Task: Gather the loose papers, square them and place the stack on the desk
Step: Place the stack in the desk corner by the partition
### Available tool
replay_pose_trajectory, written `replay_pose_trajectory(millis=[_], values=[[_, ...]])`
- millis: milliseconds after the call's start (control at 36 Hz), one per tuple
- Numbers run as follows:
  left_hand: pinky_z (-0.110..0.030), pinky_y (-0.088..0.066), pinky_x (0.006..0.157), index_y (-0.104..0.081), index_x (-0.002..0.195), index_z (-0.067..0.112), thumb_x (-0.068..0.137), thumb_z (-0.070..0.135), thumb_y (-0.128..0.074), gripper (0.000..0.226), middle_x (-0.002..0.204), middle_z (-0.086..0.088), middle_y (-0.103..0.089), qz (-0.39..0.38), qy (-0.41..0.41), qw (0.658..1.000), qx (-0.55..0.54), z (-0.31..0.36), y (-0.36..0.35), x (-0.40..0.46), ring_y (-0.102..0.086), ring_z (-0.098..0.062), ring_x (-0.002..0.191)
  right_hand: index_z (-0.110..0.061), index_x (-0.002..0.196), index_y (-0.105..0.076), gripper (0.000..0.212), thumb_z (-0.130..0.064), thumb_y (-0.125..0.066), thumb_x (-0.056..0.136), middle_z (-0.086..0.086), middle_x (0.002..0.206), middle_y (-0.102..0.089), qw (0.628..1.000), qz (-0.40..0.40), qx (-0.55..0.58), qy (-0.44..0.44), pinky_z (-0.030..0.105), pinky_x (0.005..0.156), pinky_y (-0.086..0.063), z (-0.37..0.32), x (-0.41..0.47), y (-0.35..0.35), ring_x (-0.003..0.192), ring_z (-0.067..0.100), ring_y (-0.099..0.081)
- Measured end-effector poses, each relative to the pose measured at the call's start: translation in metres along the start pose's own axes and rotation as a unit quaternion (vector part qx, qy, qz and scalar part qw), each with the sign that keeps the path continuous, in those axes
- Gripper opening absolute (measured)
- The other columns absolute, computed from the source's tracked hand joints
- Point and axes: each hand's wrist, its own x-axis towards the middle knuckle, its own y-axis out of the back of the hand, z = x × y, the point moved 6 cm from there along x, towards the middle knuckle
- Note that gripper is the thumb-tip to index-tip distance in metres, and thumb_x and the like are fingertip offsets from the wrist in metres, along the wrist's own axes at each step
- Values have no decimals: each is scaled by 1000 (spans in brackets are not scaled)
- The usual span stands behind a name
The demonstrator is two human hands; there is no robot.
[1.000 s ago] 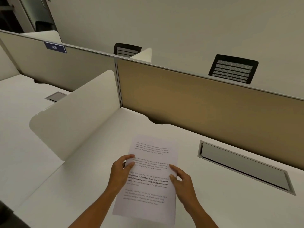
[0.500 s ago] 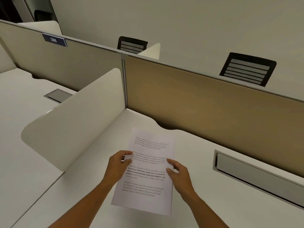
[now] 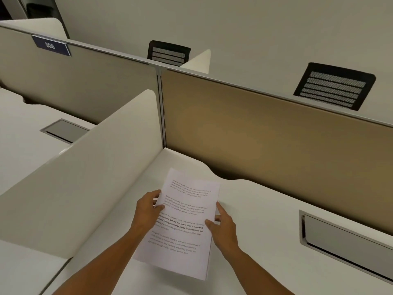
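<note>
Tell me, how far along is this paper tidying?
Gathering looks done: no loose sheets show on the white desk. In hand: the left hand and right hand grip the printed paper stack by its long edges, apparently squaring it. Left: letting go so it rests on the desk.

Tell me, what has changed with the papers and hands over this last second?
Little. The stack of papers sits slightly farther forward and left on the desk. The right hand has opened somewhat, fingers spread along the right edge. The left hand still pinches the left edge. Nothing was let go; the view itself shifted.
</note>
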Motion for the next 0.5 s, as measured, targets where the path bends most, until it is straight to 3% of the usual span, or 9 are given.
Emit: replay_pose_trajectory(millis=[139, 194, 278, 333, 417, 500], values=[[-26, -56, 76, -57, 131, 21, 88, 6, -69, 47, 127, -3, -63, 3, -2, 1000, 11, -15, 5, 35, -64, -15, 92, -29, 153, -35, 70, -12, -68, 94, -8, 108, -59, 1000, 0, -12, 4, 7, 56, -47, -6, 30, -19, 83, -1, -59], [-27, -56, 77, -58, 131, 20, 88, 5, -69, 47, 126, -3, -63, -1, -5, 1000, 17, -18, 8, 50, -64, -16, 93, -29, 153, -35, 70, -15, -69, 93, -4, 112, -60, 1000, 6, -11, 0, 10, 64, -50, -6, 42, -26, 90, 6, -61], [-33, -59, 82, -59, 131, 17, 87, 2, -68, 48, 125, -5, -63, -10, -6, 1000, 15, -22, 9, 74, -65, -17, 95, -29, 152, -36, 72, -17, -72, 91, 0, 118, -61, 1000, 11, 0, -11, 31, 85, -57, -6, 59, -38, 102, 13, -60], [-31, -59, 81, -58, 133, 15, 87, 0, -67, 49, 126, -7, -63, -12, -14, 1000, 24, -22, 10, 89, -64, -18, 95, -29, 152, -37, 72, -17, -73, 90, -1, 116, -61, 1000, 15, 11, -16, 38, 90, -58, -6, 69, -47, 103, 13, -60], [-28, -56, 79, -57, 133, 13, 88, -1, -66, 48, 127, -8, -62, -9, -27, 998, 47, -22, 9, 109, -62, -17, 96, -29, 152, -36, 74, -16, -73, 90, -3, 113, -60, 999, 26, 22, -22, 37, 90, -58, -8, 83, -57, 99, 12, -60], [-35, -57, 86, -55, 136, 12, 89, 0, -65, 50, 128, -11, -61, -7, -26, 998, 55, -24, 9, 128, -64, -24, 103, -29, 152, -36, 73, -15, -72, 91, -6, 111, -60, 999, 40, 20, -19, 34, 90, -57, -10, 98, -66, 95, 8, -58]])
